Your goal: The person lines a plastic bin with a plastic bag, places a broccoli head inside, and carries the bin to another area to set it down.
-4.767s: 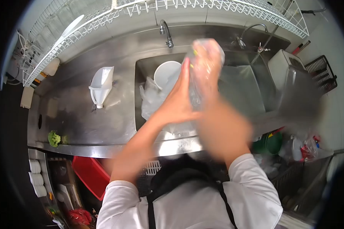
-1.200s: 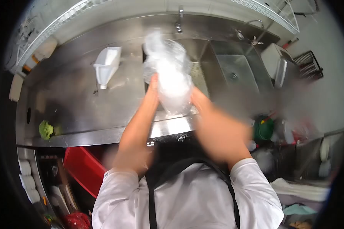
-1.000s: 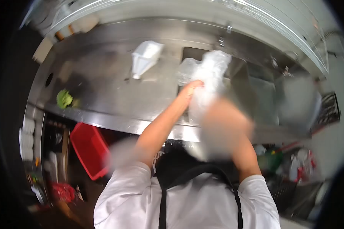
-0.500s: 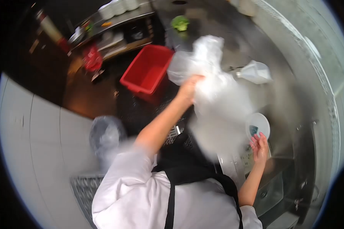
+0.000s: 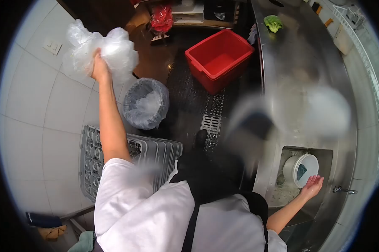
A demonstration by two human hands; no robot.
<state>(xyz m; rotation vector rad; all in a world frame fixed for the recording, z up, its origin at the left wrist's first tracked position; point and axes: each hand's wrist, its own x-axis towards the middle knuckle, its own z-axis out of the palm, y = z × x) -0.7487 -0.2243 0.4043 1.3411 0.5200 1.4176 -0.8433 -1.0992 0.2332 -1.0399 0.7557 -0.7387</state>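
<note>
My left hand (image 5: 100, 69) is closed on a bunched clear plastic bag (image 5: 120, 52), raised at the far left in front of the tiled wall. Below it, a bin (image 5: 132, 113) lined with a clear bag stands on the floor. At the lower right, my right hand (image 5: 312, 187) has its palm turned up and fingers stretched out, at the rim of a white bucket (image 5: 288, 170). The bucket tilts in the sink (image 5: 277, 197) and has a dark green scrap (image 5: 301, 170) inside. A smeared whitish shape (image 5: 328, 110) shows over the counter; I cannot make out what it is.
A red tub (image 5: 212, 75) stands on the dark wet floor near a drain grate (image 5: 211, 124). Grey glass racks (image 5: 155, 145) are stacked on my left. Green lettuce (image 5: 273, 23) lies on the steel counter (image 5: 298, 54). A tap (image 5: 344, 190) juts out beside the sink.
My left hand has swung the plastic bag from above the counter side to the far left, past the bin. The view has turned left. My right hand stays by the bucket.
</note>
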